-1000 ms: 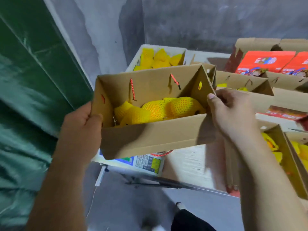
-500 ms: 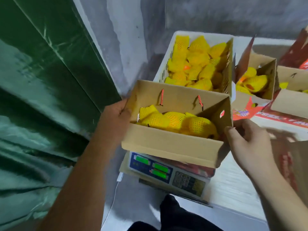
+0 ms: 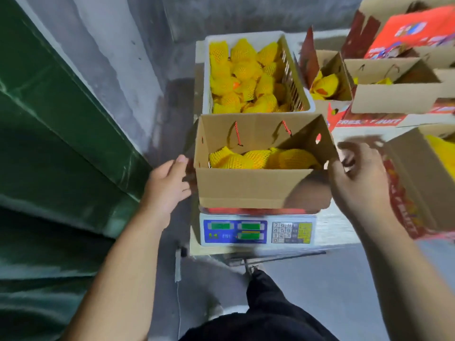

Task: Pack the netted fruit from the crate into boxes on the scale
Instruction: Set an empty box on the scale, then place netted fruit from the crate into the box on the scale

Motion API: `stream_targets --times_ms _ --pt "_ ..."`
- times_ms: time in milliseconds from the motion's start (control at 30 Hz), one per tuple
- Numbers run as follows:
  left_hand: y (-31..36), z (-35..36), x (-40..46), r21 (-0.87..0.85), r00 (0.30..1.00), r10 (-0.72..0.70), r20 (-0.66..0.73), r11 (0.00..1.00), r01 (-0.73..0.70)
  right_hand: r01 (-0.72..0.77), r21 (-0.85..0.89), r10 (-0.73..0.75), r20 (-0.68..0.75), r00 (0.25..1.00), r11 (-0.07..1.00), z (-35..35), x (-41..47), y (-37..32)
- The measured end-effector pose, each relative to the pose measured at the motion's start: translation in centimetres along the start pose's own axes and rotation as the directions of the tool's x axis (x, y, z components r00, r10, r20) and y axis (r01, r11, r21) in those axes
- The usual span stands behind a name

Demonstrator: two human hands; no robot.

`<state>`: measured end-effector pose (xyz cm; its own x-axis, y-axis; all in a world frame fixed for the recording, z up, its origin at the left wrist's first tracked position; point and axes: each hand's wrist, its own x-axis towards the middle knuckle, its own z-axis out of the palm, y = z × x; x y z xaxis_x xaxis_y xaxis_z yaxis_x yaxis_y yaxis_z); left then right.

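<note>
On the scale [image 3: 257, 231] sits an open cardboard box [image 3: 248, 188] of netted fruit [image 3: 261, 158] (the white crate [image 3: 256, 36] just behind is full of it), the left hand [image 3: 166, 187] loose-fingered beside its left wall, the blurred right hand [image 3: 358, 179] seemingly relaxed at its right corner.

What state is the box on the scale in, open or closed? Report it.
Open. The cardboard box on the scale has its flaps up, and netted fruit shows inside.
</note>
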<state>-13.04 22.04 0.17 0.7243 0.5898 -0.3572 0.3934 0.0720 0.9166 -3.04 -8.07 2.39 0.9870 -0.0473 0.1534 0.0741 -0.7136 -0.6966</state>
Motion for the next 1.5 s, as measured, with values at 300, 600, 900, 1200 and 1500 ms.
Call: stream_targets --times_ms 300,600,900,1200,1500 --pt "-1.8 -4.0 -5.6 0.016 0.971 0.231 0.053 0.972 -0.232 0.092 0.167 -0.129 0.221 0.967 0.982 1.8 -10.7 -4.4" --pt "-2.3 -6.0 -7.8 0.099 0.932 0.334 0.142 0.932 -0.349 0.125 0.183 -0.168 0.241 0.956 0.975 1.1 -12.0 -6.7" --pt "-2.1 -6.2 -7.4 0.112 0.918 0.354 0.18 0.919 -0.377 0.138 0.21 -0.189 0.248 0.95 0.968 1.7 -12.1 -7.4" --pt "1.0 -3.2 -5.1 0.076 0.891 0.418 0.175 0.897 -0.436 0.2 0.288 -0.27 0.228 0.936 0.937 2.3 -7.9 -8.4" --pt "10.8 8.0 3.9 0.196 0.792 0.463 0.398 0.8 -0.566 0.349 0.278 -0.425 0.29 0.858 0.895 6.0 6.3 -11.1"
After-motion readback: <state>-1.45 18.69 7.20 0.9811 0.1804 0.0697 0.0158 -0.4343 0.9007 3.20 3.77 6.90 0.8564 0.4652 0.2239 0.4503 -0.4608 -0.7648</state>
